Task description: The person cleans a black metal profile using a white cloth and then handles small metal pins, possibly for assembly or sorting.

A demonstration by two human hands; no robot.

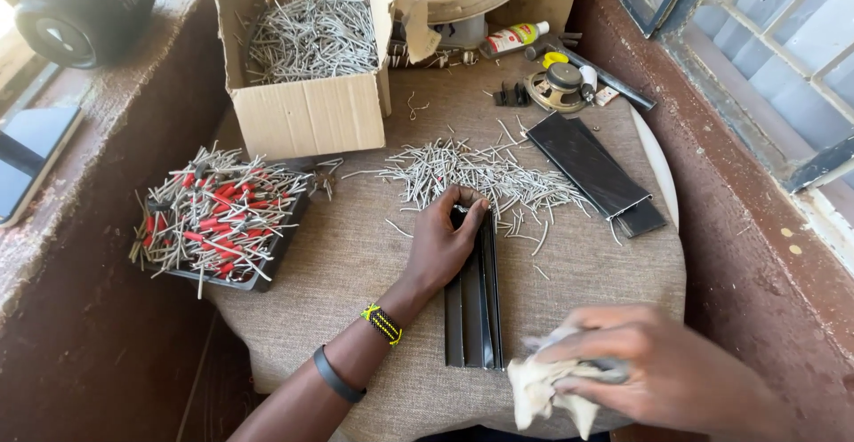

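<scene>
- right hand (649,366), nearest, fingers closed on a crumpled pale cloth (543,389) just right of the black metal channel (474,304);
- left hand (445,242) presses flat, open, on the channel's far end;
- beyond the channel, loose grey pins (463,171) litter the desk (356,255);
- farther, a cardboard box (307,108).

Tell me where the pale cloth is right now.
In the head view, the cloth is bunched in the right hand at the bottom right, at the table's near edge, just right of the black strip the left hand presses down.
</scene>
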